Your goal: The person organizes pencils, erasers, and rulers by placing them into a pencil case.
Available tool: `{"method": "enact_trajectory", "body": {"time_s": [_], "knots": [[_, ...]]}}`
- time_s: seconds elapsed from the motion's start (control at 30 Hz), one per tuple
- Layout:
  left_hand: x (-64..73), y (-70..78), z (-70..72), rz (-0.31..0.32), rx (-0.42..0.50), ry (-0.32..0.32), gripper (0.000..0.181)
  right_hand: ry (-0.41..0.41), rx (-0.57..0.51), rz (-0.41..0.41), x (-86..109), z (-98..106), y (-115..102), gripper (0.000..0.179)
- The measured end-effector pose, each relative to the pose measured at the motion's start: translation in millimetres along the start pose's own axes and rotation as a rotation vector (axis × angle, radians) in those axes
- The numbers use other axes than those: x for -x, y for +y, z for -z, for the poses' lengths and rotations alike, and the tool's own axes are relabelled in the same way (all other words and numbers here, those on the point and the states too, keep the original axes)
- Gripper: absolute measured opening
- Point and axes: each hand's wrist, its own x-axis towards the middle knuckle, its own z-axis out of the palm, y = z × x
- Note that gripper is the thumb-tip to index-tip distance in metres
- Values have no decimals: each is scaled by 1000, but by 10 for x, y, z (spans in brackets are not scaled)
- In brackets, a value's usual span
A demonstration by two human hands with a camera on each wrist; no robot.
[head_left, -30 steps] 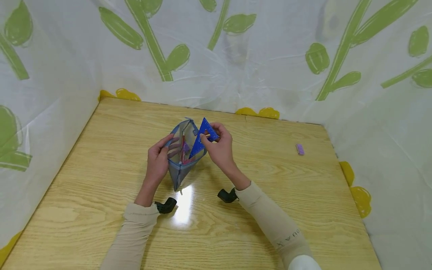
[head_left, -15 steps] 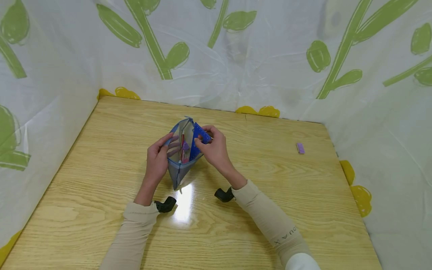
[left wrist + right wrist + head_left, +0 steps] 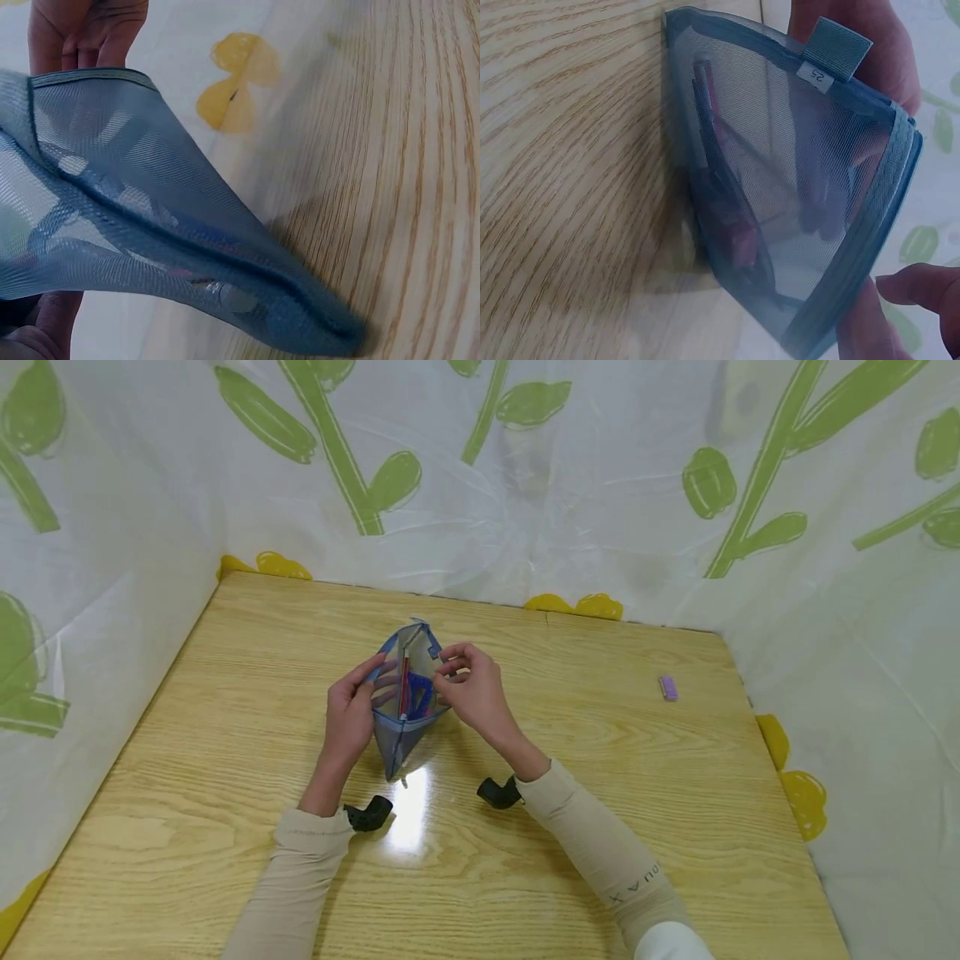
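My left hand [image 3: 350,706] grips the left side of a blue-trimmed mesh pencil pouch [image 3: 395,742], its fingers visible through the mesh. The unzipped pouch gapes upward, and its lower corner meets the table in the left wrist view. A blue set square [image 3: 415,680] lies inside beside a red pencil [image 3: 406,687]. Through the mesh in the right wrist view, a pink-purple block [image 3: 739,244] is blurred. At the pouch's right rim is my right hand [image 3: 477,693], fingers loosely bent, thumb apart from them, holding nothing that shows.
A small purple eraser [image 3: 668,687] lies on the wooden table [image 3: 600,760], far to the right. White sheeting [image 3: 622,527] with green leaf patterns walls the back and both sides. A dark curved mount sticks out from each wrist.
The blue set square has gone down and left from my right hand into the pouch, and the right fingers have let go of it. My left hand has kept its hold on the pouch.
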Motion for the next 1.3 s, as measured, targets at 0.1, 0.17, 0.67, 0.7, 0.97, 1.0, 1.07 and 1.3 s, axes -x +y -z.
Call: {"method": "enact_trajectory", "body": {"time_s": [0.1, 0.17, 0.67, 0.7, 0.97, 1.0, 1.07, 1.3], "knots": [[8, 3, -8, 2, 2, 2, 46, -2, -7, 20, 12, 13, 5, 30], [10, 1, -10, 2, -6, 4, 46, 1, -3, 54, 17, 20, 16, 30], [20, 0, -39, -2, -34, 2, 47, 49, -124, 311, 140, 169, 206, 30], [21, 1, -39, -1, -36, 0, 47, 46, -122, 316, 159, 191, 227, 30], [30, 5, -39, 1, -37, -9, 48, 39, -55, 332, 339, 432, 402, 29], [31, 6, -39, 0, -37, -9, 48, 37, -44, 327, 361, 472, 427, 29], [32, 9, -39, -2, -34, -11, 48, 34, -16, 314, 411, 563, 468, 30], [37, 0, -30, 3, -40, -14, 48, 17, 69, 270, 556, 947, 603, 34]]}}
